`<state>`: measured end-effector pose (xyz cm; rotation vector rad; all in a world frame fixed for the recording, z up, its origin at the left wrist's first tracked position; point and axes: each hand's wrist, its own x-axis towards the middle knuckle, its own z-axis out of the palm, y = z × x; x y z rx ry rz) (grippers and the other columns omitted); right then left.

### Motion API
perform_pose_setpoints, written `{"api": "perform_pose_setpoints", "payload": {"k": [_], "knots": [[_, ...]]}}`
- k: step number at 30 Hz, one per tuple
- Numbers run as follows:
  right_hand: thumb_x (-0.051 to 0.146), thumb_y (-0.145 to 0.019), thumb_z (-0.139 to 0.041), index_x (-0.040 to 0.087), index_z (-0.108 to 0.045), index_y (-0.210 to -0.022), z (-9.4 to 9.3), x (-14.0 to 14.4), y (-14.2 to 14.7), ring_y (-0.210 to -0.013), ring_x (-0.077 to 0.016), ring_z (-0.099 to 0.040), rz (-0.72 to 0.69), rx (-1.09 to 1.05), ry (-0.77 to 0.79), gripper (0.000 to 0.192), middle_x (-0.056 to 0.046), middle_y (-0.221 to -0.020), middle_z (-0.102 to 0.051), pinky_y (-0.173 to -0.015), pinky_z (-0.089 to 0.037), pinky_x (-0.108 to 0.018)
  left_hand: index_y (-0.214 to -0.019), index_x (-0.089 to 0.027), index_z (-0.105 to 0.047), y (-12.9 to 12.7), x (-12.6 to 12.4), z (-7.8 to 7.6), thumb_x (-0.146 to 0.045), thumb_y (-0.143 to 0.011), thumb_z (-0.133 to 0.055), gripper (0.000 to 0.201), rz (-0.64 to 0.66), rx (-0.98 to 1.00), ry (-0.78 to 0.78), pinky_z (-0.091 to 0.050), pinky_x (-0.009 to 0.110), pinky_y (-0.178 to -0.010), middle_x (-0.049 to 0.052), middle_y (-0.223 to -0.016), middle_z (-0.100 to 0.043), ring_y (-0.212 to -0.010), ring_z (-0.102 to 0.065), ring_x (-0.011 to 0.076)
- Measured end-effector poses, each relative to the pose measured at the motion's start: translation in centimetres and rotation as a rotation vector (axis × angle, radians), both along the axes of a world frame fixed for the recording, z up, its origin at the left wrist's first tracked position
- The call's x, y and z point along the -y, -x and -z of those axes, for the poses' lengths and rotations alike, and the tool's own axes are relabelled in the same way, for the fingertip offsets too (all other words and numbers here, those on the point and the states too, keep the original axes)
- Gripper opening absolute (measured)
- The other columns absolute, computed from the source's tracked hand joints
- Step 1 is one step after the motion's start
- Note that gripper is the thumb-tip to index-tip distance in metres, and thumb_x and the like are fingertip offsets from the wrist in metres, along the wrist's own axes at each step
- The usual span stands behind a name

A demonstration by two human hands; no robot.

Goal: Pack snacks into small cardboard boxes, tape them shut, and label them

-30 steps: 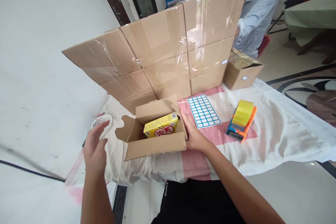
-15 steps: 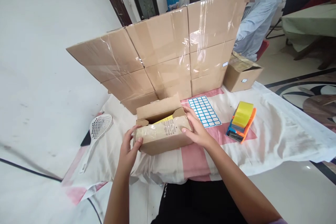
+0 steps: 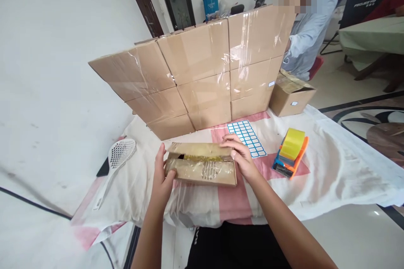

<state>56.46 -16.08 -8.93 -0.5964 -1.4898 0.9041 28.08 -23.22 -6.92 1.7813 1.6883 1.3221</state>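
A small cardboard box (image 3: 202, 172) lies on the cloth in front of me, its top flaps folded nearly together. Through the narrow gap between them something yellow shows, not clear enough to name. My left hand (image 3: 163, 173) grips the box's left end, thumb on the near flap and fingers along the side. At the right end, my right hand (image 3: 242, 157) has its fingers over the far flap and its thumb at the corner. A sheet of blue-edged labels (image 3: 248, 136) lies just beyond my right hand. Further right sits a tape dispenser (image 3: 290, 151) with a yellow roll.
A wall of taped cardboard boxes (image 3: 202, 71) stands along the table's far side. Beside it is another carton (image 3: 288, 96). A white slotted skimmer (image 3: 121, 153) lies at the left on the cloth (image 3: 341, 168). A person in a light blue sleeve (image 3: 307, 35) sits beyond.
The box's raised far flap has come down over the opening, and the near flap lies flatter. My right hand has moved onto the far flap; my left stays at the left end.
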Motion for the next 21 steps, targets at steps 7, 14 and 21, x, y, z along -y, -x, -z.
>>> {"api": "perform_pose_setpoints", "payload": {"k": [7, 14, 21], "knots": [[0.043, -0.1, -0.053, 0.026, -0.075, -0.089, -0.8, 0.1, 0.1, -0.118, -0.0292, -0.059, 0.099, 0.174, -0.008, 0.03, -0.009, -0.115, -0.059, -0.101, -0.047, -0.05, -0.149, -0.032, -0.051, -3.0, 0.5, -2.7, -0.03, -0.097, -0.055, 0.053, 0.253, -0.705, -0.185, -0.035, 0.054, -0.118, 0.006, -0.147, -0.061, -0.14, -0.052, 0.0311], [0.033, -0.094, -0.059, 0.027, -0.068, -0.104, -1.4, 5.3, -5.8, -0.118, -0.0347, -0.061, 1.04, -0.029, -0.174, 0.015, -0.011, -0.11, -0.065, -0.108, -0.042, -0.063, -0.144, -0.027, -0.057, -5.3, 1.6, -2.5, -0.041, -0.094, -0.064, 0.052, 0.157, -0.762, -0.171, -0.045, 0.051, -0.108, 0.007, -0.143, -0.064, -0.132, -0.059, 0.0343], [0.043, -0.078, -0.077, 0.031, -0.051, -0.095, 3.0, 3.0, -16.4, -0.077, -0.027, -0.073, 0.764, -0.222, 0.474, 0.033, -0.004, -0.085, -0.067, -0.07, -0.06, -0.043, -0.138, -0.026, -0.062, -5.4, 0.7, -3.0, -0.046, -0.092, -0.066, 0.05, 0.133, -0.761, -0.154, -0.046, 0.05, -0.105, 0.009, -0.14, -0.066, -0.127, -0.062, 0.0346]]}}
